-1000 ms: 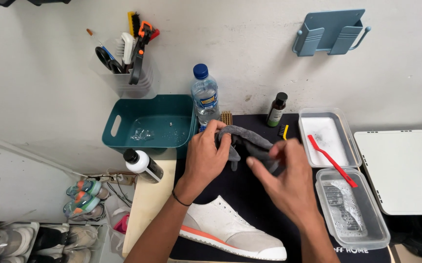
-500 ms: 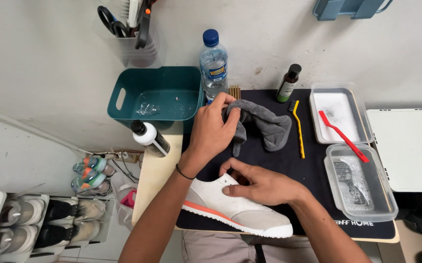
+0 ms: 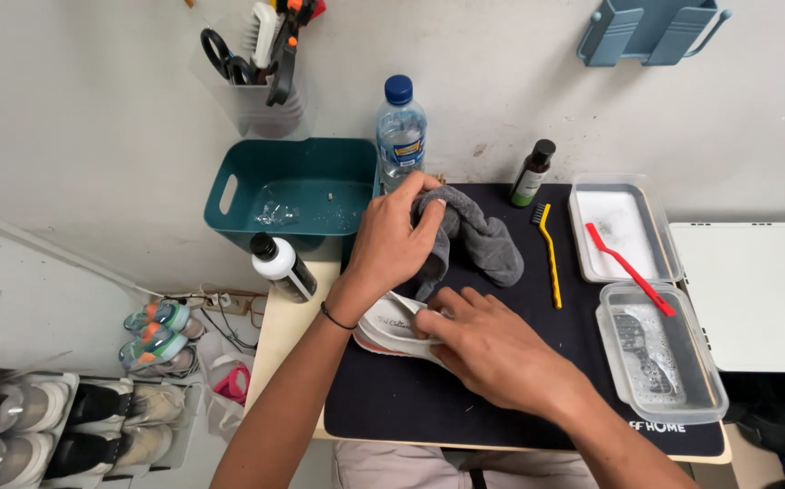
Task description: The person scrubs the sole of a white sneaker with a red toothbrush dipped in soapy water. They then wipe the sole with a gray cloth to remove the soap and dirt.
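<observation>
Left hand (image 3: 397, 240) closed on grey cloth (image 3: 478, 240), fingers bunched around its near end; rest of cloth draped right and down onto dark mat (image 3: 501, 398). Right hand (image 3: 492, 349) pressed flat on white shoe (image 3: 392, 324), fingers clamped over its upper, pinning it to mat. Shoe mostly hidden under both hands; only heel end with orange sole edge showing at left. Long axis of shoe roughly left to right across mat, heel toward left edge, toe under right palm, so exact toe direction unclear.

Key relation: cloth directly above shoe, touching or nearly touching its upper just beyond right fingertips. Left hand nearer to cloth and to shoe's heel opening; right hand on top of shoe's middle.

Around: teal basin (image 3: 293, 186) behind left hand, water bottle (image 3: 401, 131) just beyond cloth, white bottle with black cap (image 3: 282, 264) lying beside basin. Yellow brush (image 3: 549, 254) right of cloth, apart. Red brush (image 3: 630, 269) across two clear trays (image 3: 659, 358) at far right. Small dark bottle (image 3: 533, 172) upright at mat's back edge.
</observation>
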